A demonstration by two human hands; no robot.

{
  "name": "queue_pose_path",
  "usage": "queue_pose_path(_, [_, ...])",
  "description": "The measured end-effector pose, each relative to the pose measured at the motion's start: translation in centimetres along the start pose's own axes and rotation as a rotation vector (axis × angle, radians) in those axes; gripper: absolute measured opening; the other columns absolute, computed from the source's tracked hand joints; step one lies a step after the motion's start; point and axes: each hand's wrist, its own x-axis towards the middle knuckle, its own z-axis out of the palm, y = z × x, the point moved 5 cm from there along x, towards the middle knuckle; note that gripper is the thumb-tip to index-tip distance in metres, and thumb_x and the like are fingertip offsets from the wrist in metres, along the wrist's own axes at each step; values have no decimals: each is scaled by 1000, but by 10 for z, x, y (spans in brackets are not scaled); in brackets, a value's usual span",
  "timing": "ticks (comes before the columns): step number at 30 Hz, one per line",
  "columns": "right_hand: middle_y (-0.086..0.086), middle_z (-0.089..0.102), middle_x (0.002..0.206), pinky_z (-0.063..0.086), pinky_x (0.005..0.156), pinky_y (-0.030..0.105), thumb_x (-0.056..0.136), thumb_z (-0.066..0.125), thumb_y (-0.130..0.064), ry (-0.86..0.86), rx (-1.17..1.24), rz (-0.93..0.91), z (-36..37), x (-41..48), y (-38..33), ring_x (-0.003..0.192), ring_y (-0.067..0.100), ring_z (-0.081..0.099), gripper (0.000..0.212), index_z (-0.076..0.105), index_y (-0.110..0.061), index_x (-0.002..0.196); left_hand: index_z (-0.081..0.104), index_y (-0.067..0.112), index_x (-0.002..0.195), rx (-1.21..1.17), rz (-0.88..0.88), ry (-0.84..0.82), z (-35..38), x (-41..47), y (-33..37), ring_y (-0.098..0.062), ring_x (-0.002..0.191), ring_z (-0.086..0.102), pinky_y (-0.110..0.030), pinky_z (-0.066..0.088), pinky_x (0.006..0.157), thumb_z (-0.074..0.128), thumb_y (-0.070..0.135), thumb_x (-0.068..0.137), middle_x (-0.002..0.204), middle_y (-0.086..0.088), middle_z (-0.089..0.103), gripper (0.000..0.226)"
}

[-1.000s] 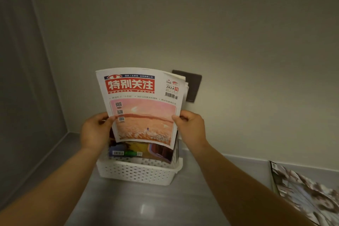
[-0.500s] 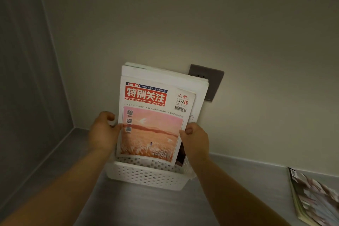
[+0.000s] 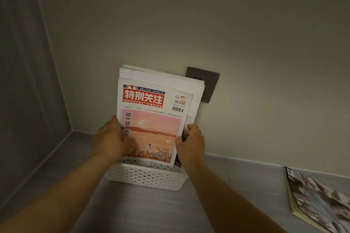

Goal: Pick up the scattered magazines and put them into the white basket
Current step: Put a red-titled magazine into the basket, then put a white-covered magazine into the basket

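Note:
A magazine with a red title band and a pink cover picture [image 3: 153, 125] stands upright in the white perforated basket [image 3: 145, 177], in front of several taller magazines [image 3: 161, 76] that lean toward the wall. My left hand [image 3: 108, 139] presses flat on its left edge and cover. My right hand [image 3: 191, 142] grips the right edges of the standing magazines. The magazines' lower ends are hidden inside the basket.
The basket sits on a grey counter [image 3: 147, 208] against a beige wall, near the left corner. A dark wall socket [image 3: 205, 84] is behind the magazines. Another magazine [image 3: 316, 198] lies flat on the counter at the far right.
The red-titled magazine has gone down from above the basket into it, in front of the other magazines. Both hands stayed at its sides and followed it down.

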Motion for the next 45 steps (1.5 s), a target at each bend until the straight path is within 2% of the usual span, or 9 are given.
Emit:
queue_pose_path(7, [10,52,125,41,97,33,85,53,-8,38,64,-23,-49,-25,12,115,22,47,42,42,-8,125,49,13,124,50,94,112,-8,-52,25,-34,118,47,-47,41,99,55,9,83,132,-15,50,42])
queue_pose_path(14, [7,57,112,37,87,21,85,51,-7,58,84,-89,-151,-70,65,109,19,49,21,58,-9,105,68,15,89,-171,205,1,49,-157,102,-22,90,58,-28,39,76,57,11,84,93,-4,67,13])
queue_pose_path(21, [10,62,103,36,78,20,84,51,-6,152,29,80,-331,-134,213,99,21,55,16,63,-6,95,53,36,61,-277,321,-134,142,-270,215,-1,63,57,4,36,59,57,2,81,62,16,59,39])
queue_pose_path(25, [8,63,106,45,80,28,85,51,-13,229,-66,290,-446,-186,325,95,21,57,19,62,-15,100,53,35,61,-284,346,-276,224,-339,269,0,66,55,2,38,59,56,8,84,65,16,61,35])
queue_pose_path(29, [15,62,104,48,88,42,87,48,-12,373,-91,531,-532,-237,415,91,28,58,17,59,-7,99,53,34,60,-224,326,-481,309,-400,305,-11,73,59,-15,39,61,53,15,86,70,8,63,32])
queue_pose_path(33, [16,60,111,45,91,38,92,39,-25,370,-353,670,-576,-270,479,99,29,55,28,55,-8,107,51,35,70,-66,378,-690,375,-447,329,-9,81,56,-11,37,62,50,25,88,82,7,61,21])
queue_pose_path(36, [12,39,140,25,110,39,92,34,-38,249,-499,726,-584,-289,516,129,27,35,44,38,-13,128,57,30,90,22,390,-800,413,-470,338,-9,91,57,-12,40,69,47,26,90,100,3,63,10])
queue_pose_path(40, [4,10,154,5,116,41,93,21,-44,160,-663,762,-591,-307,545,142,24,8,53,13,-22,141,57,20,112,64,431,-838,453,-498,358,-13,109,53,-15,36,85,49,22,89,122,-1,57,24])
queue_pose_path(45, [4,1,156,-3,116,40,93,14,-45,156,-676,699,-586,-313,555,143,22,-1,55,5,-24,143,44,17,125,59,457,-909,498,-525,390,-15,116,46,-15,32,88,44,21,91,132,-4,48,35])
